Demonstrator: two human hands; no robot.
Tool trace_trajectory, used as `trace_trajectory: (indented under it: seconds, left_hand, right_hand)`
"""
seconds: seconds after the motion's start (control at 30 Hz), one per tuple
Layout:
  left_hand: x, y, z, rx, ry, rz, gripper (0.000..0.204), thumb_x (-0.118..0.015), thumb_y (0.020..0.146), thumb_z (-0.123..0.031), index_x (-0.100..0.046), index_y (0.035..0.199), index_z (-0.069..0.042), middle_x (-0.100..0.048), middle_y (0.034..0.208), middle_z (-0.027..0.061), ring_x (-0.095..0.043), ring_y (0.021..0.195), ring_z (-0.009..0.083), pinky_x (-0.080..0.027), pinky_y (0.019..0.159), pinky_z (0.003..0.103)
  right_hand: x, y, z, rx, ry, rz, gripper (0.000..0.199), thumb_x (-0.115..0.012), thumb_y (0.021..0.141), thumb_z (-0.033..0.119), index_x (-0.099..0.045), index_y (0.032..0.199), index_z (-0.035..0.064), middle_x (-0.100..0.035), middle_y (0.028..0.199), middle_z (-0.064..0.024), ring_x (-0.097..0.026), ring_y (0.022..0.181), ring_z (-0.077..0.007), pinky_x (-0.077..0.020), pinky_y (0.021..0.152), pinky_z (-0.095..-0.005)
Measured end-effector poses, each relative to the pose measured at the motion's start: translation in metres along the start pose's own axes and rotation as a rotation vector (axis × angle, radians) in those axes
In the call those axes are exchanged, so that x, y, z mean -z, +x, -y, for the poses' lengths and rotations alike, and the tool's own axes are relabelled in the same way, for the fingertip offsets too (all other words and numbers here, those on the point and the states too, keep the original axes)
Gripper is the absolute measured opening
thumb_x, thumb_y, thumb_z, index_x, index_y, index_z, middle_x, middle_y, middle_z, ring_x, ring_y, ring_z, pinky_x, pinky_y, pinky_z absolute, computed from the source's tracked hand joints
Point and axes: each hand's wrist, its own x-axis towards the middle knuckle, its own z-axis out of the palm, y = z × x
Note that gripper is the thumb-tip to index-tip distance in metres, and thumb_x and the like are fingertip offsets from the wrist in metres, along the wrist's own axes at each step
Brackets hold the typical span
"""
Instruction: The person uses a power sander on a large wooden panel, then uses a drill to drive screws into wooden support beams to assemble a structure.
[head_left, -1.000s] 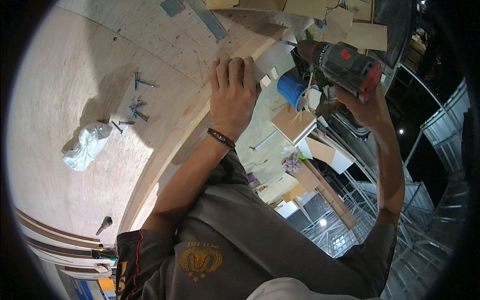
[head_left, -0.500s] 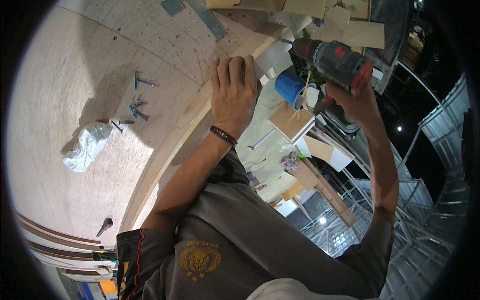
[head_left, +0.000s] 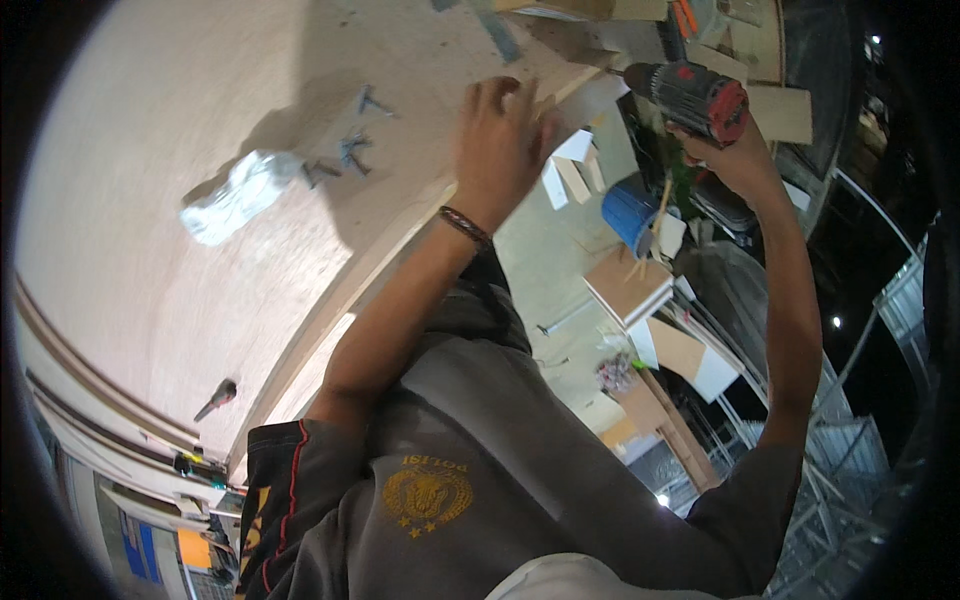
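Overhead, we press a plywood panel [head_left: 180, 130] with one hand and hold a power drill [head_left: 690, 95] in the other.

We note our left hand [head_left: 500, 135] lies flat and open against the panel near its wooden edge strip [head_left: 400, 240], fingers spread, gripping nothing; a dark braided band [head_left: 465, 225] sits on that wrist. Our right hand [head_left: 725, 150] is closed around the grip of the drill, a grey body with a red rear cap, its nose pointing at the panel's edge just right of the left hand. On the panel's face we see a crumpled white bag [head_left: 235, 195] and a few scattered screws [head_left: 350, 150] just beside it. Below, on the floor, stand a blue bucket [head_left: 628, 212] and cardboard boxes [head_left: 630, 285].
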Motion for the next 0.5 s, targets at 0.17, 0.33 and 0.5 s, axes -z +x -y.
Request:
trace_trajectory:
  seconds: [0.17,0.33,0.5]
  left_hand:
    - [0.088,0.002,0.072,-0.076,0.456,-0.012,0.026,-0.071,0.087,-0.018,-0.074,0.113,-0.018,-0.062,0.118,0.0059,-0.055,0.109,0.0298,-0.047,0.095,0.042]
    - [0.112,-0.003,0.102,-0.270,0.508,0.113,0.017,-0.071,0.088,-0.018,-0.078,0.103,-0.023,-0.061,0.121,0.0012,-0.057,0.110,0.0271,-0.048,0.094,0.044]
    - [0.120,0.004,0.087,-0.171,0.469,0.177,0.013,-0.068,0.092,-0.020,-0.078,0.100,-0.021,-0.070,0.109,-0.0008,-0.063,0.106,0.0264,-0.051,0.090,0.040]
  right_hand:
    - [0.004,-0.007,0.002,0.013,-0.025,0.064,0.050,-0.076,0.077,0.005,-0.054,0.122,-0.0016,-0.071,0.102,-0.0084,-0.067,0.083,-0.0151,-0.0565,0.071,-0.0309]
    - [0.009,-0.034,0.006,0.042,-0.015,0.007,0.053,-0.078,0.075,0.008,-0.055,0.122,-0.0017,-0.070,0.102,-0.0088,-0.066,0.086,-0.0172,-0.0554,0.077,-0.0331]
    - [-0.015,-0.101,-0.018,0.068,-0.252,-0.296,0.063,-0.084,0.077,0.014,-0.052,0.130,0.0004,-0.065,0.123,-0.0160,-0.065,0.111,-0.0245,-0.0520,0.094,-0.0368]
